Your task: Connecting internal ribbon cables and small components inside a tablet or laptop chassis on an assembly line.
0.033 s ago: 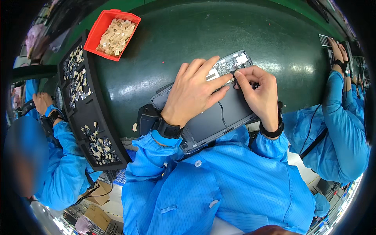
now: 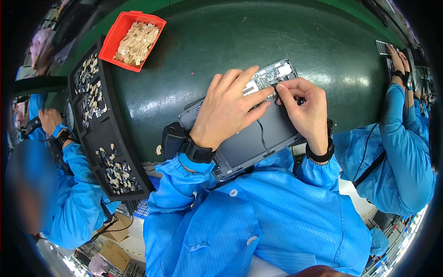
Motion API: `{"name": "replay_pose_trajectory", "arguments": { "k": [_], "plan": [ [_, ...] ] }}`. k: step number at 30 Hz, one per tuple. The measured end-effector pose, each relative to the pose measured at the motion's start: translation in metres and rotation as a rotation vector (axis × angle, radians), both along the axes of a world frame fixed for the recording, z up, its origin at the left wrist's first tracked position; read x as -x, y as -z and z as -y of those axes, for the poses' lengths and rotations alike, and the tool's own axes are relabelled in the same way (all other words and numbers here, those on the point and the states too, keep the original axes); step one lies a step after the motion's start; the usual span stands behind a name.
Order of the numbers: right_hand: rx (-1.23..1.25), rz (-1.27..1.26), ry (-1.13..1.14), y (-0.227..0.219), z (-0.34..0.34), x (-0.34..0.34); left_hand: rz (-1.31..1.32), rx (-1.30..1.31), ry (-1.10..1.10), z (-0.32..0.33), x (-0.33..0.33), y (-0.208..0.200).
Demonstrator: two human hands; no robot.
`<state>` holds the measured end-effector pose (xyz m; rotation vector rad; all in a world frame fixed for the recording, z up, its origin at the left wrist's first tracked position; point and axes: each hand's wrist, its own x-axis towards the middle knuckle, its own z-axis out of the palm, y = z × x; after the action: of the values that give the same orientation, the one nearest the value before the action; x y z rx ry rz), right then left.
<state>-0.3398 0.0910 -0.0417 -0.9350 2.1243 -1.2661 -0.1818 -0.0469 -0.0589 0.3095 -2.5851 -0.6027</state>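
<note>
A flat dark-grey device housing (image 2: 244, 147), like an opened tablet, lies at an angle on the table in front of me. Exposed circuit parts (image 2: 284, 70) run along its far side, and a thin black cable (image 2: 263, 136) crosses its inside. My left hand (image 2: 228, 107) rests over the left part, fingers spread, with the index fingertip at the circuit parts. Beside that fingertip, my right hand (image 2: 305, 104) has thumb and index finger pinched at a small dark piece. The fingers cover most of that piece, so its kind cannot be told.
A red bin (image 2: 110, 46) of small beige pieces stands at the far left. Nearer, a black compartment tray (image 2: 94, 134) holds many small dark-and-beige parts. The green tabletop (image 2: 221, 41) extends beyond the device. Co-workers in blue sleeves (image 2: 79, 168) sit on both sides.
</note>
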Motion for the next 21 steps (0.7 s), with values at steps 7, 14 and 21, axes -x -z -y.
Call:
{"name": "replay_pose_trajectory", "arguments": {
  "k": [7, 14, 21],
  "plan": [
    [0.012, -0.025, 0.017, 0.0015, 0.0006, -0.0024, -0.004, -0.003, 0.003, 0.0001, -0.0005, -0.0009],
    [-0.006, -0.033, -0.007, 0.0, 0.0008, -0.0004, 0.009, 0.003, 0.003, 0.0001, -0.0009, -0.0005],
    [-0.004, -0.055, -0.033, 0.0001, 0.0024, 0.0017, -0.02, -0.009, -0.002, 0.0007, -0.0003, 0.0012]
  ]
}}
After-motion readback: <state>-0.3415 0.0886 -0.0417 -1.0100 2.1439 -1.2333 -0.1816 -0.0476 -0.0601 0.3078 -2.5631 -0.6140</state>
